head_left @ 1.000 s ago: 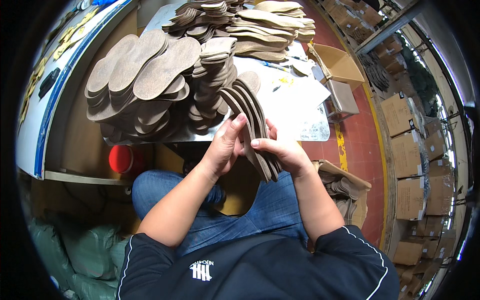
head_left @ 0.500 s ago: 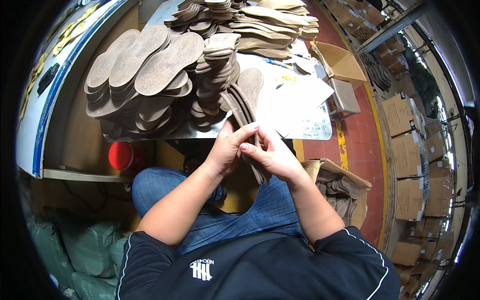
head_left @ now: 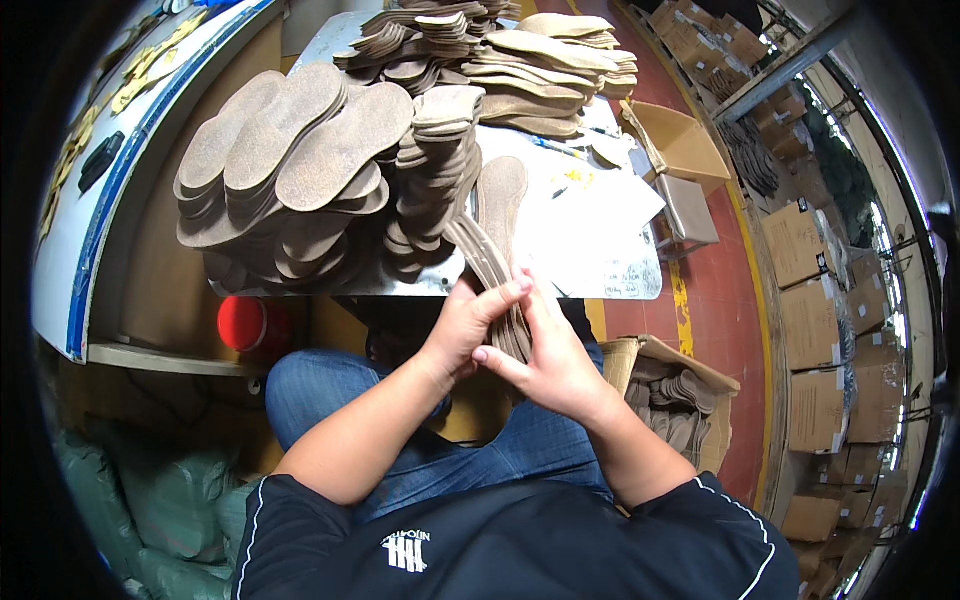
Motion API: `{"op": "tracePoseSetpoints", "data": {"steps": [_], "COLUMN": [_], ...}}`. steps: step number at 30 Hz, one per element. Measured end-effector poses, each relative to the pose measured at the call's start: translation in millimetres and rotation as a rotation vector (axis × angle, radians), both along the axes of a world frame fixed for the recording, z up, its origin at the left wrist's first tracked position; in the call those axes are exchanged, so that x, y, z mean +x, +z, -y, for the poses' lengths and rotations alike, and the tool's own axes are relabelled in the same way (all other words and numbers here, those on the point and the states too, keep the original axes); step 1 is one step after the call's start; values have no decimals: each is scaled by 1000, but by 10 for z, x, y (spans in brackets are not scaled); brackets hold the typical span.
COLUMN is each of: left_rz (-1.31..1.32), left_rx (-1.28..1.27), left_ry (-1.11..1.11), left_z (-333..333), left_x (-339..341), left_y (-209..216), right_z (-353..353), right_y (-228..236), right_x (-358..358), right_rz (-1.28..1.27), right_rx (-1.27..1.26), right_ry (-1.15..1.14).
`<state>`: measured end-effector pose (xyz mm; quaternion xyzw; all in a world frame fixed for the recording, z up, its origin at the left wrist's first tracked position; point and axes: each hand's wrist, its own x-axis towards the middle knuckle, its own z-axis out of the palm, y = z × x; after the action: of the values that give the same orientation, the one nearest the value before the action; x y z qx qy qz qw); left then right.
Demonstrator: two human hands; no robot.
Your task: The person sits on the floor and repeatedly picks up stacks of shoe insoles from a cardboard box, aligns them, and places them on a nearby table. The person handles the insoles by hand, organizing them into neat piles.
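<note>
Between my two hands is a small bundle of brown insoles [head_left: 484, 252], held on edge at the table's front edge. My left hand [head_left: 467, 325] grips it from the left, thumb across the bundle. From the right, my right hand [head_left: 548, 345] presses against it, fingers pointing up along its side. Just beyond lies a single brown insole [head_left: 502, 192] flat on the table. Left of it rises a column of nested brown insoles [head_left: 436, 165], and farther left stand high piles of speckled brown insoles [head_left: 340, 145].
Lighter tan insoles [head_left: 545, 75] are stacked at the back. White paper sheets [head_left: 595, 215] and a blue pen [head_left: 560, 148] lie on the table's right side. An open carton of insoles [head_left: 680, 395] stands at my right; a red container [head_left: 243, 317] is under the table's left.
The insoles in my hands have closed from a spread fan into a tighter bundle and come slightly lower. My right hand has straightened its fingers along them.
</note>
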<state>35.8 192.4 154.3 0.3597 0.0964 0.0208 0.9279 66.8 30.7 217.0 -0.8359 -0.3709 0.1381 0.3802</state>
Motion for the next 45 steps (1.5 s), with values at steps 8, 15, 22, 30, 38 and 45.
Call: {"op": "tracePoseSetpoints", "data": {"steps": [8,15,22,30,38,45], "left_rz": [7,-39,-140,-138,-97,-74], "left_rx": [-14,4,71,50,92,85], "left_ry": [45,-48,9,-70,-113,-103], "left_z": [72,-88,-23,-94,-97,-146], "left_x": [17,11,61,56,68,79], "left_y": [78,51,13,16,-1,-27], "right_z": [23,-103,-466,-1790,-2794,-2931], "right_y": [-97,84,820,1094,921,1012], "right_x": [131,294,1302,2295,2930,3257], "right_rz": [-35,-178,330,623,971,898], "right_rx": [92,29,-134,-48,-262,-272], "right_ry": [-33,98,-36,-76,-66,119]}}
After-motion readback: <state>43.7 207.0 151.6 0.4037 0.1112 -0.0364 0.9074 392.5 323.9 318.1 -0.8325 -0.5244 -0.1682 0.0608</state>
